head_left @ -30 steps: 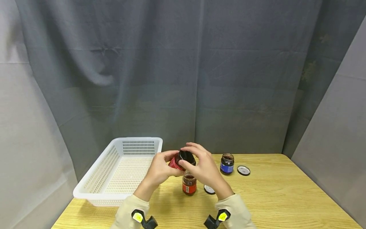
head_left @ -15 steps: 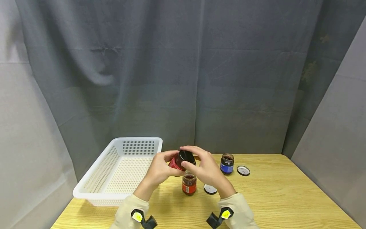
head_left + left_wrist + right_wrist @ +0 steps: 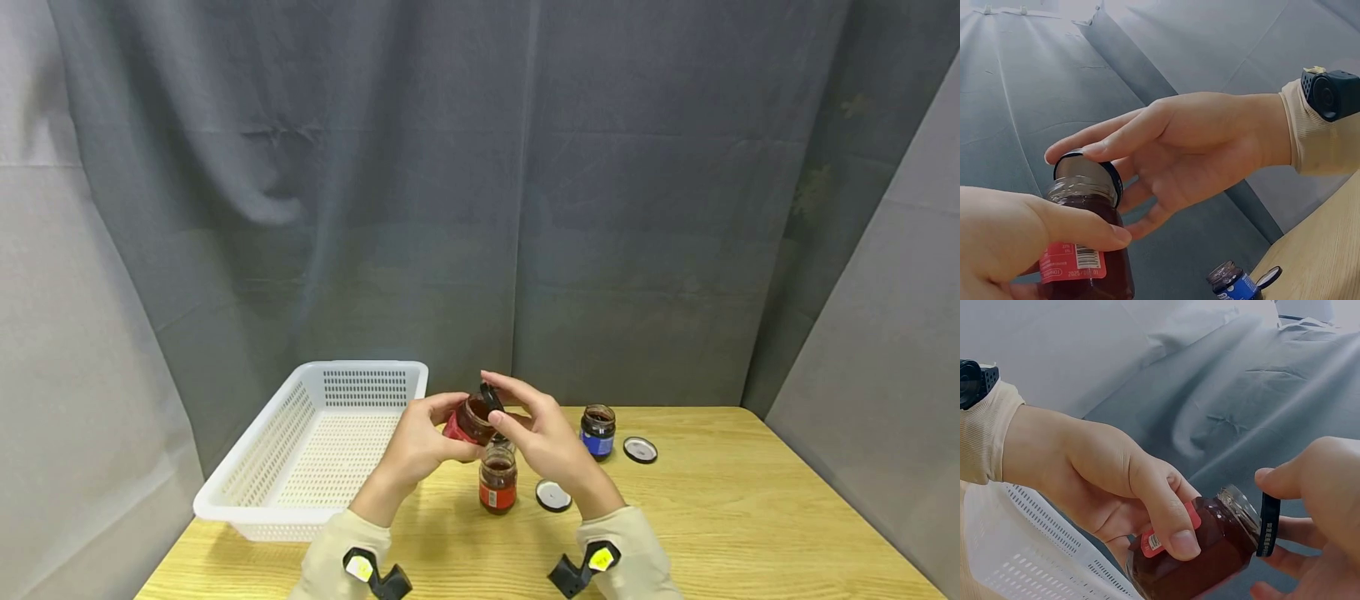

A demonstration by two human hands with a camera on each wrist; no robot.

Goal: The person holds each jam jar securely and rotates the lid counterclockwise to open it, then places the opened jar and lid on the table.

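A glass jar of dark red contents with a red label (image 3: 467, 427) is tilted in my left hand (image 3: 416, 442), fingers and thumb wrapped round its body. Its mouth is uncovered. At that mouth my right hand (image 3: 551, 437) pinches a black lid (image 3: 491, 397) on edge between thumb and fingers. In the left wrist view the lid (image 3: 1117, 182) leans against the threaded glass neck, its inner side facing the jar (image 3: 1088, 269). From the right wrist, the lid (image 3: 1268, 525) stands right at the rim of the jar (image 3: 1197, 556).
Below the hands stands an open jar with an orange-red label (image 3: 498, 485), a lid (image 3: 553, 496) lying beside it. Further right are an open blue-labelled jar (image 3: 597, 433) and its neighbouring lid (image 3: 641, 450). A white perforated basket (image 3: 247, 518) occupies the table's left side.
The black lid has come off the held jar's mouth and tipped up on edge in the right hand, exposing the glass rim. The left hand and jar have barely moved.
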